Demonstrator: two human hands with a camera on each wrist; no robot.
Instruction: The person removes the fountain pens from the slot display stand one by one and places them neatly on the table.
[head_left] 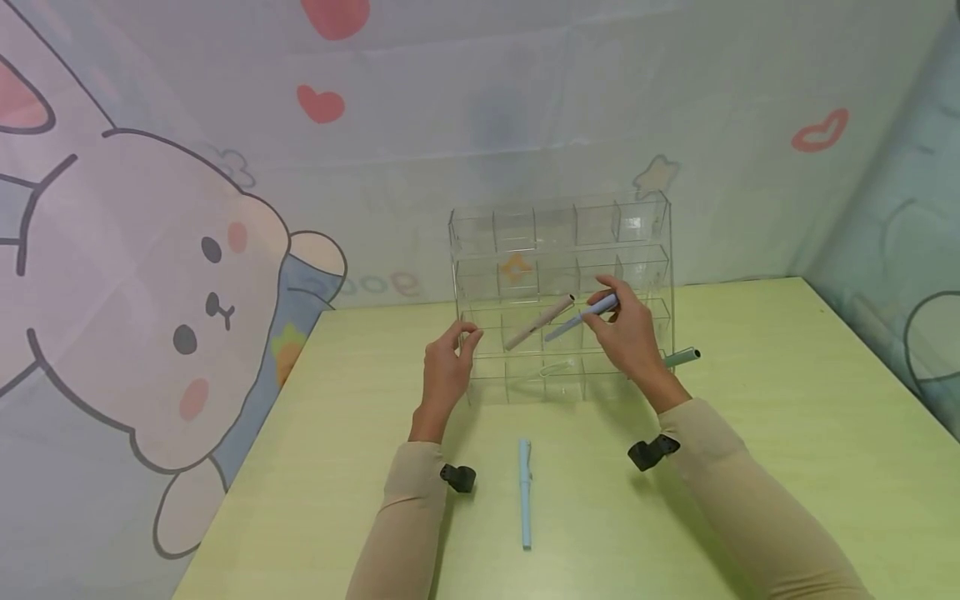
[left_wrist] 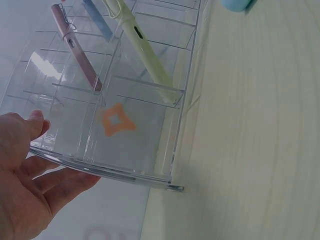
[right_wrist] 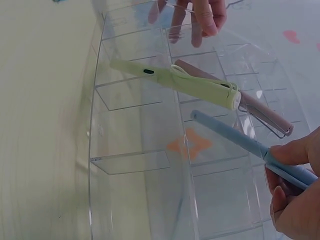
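Note:
A clear acrylic rack [head_left: 561, 357] with tiers of small compartments stands on the table. The left hand [head_left: 446, 367] grips its left side, thumb inside the panel and fingers outside, as the left wrist view [left_wrist: 30, 175] shows. A blue pen [head_left: 581, 318] is pinched between the thumb and fingers of the right hand [head_left: 626, 333]. This pen slants down to the left, its lower end over a middle compartment. Just left of it, a dusty-pink pen [head_left: 540, 322] leans in the rack. A light green pen [right_wrist: 195, 90] sits in the lowest tier.
On the table in front of the rack lies a light blue pen [head_left: 525, 500]. A dark green pen [head_left: 682, 357] sticks out at the rack's right end, partly behind the right wrist. A printed curtain [head_left: 420, 125] hangs close behind the rack.

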